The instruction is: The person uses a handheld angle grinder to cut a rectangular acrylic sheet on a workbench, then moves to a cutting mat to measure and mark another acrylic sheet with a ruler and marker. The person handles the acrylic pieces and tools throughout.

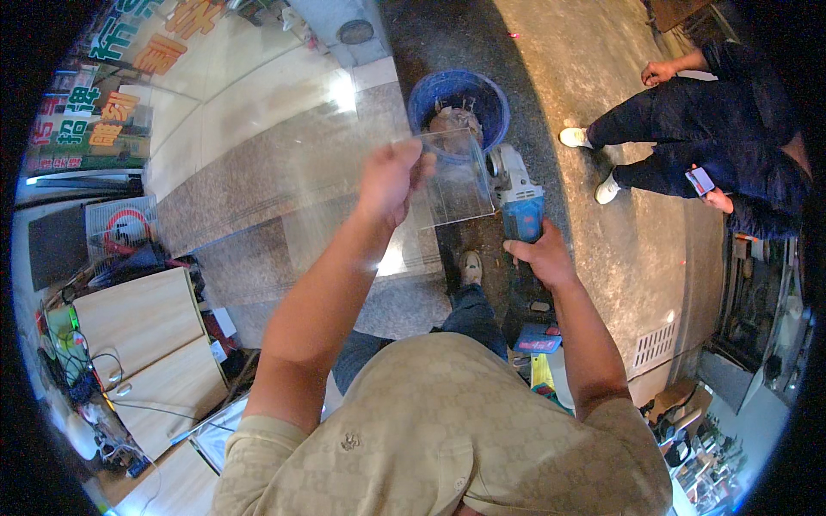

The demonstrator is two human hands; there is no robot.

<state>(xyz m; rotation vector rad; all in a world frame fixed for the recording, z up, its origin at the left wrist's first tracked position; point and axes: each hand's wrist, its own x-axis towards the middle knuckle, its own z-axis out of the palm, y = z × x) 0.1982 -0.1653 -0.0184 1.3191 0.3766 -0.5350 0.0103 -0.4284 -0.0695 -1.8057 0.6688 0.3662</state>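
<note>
My left hand (393, 182) is closed on the left edge of a clear, glass-like sheet (456, 193), which I hold out in front of me. In my right hand (544, 251) is a blue and grey angle grinder (520, 211), gripped around its body. The grinder's head is close to the right edge of the sheet; whether its disc touches the edge I cannot tell. Beyond the sheet stands a blue bucket (492, 95) with a greyish lump inside, partly seen through the sheet.
At the right another person (662, 120) stands in dark clothes, one hand holding a phone (699, 180). A wooden cabinet (142, 318) and a fan (127, 228) are at my left. A floor grate (654, 346) lies to the right; cluttered tools (693, 447) fill the lower right.
</note>
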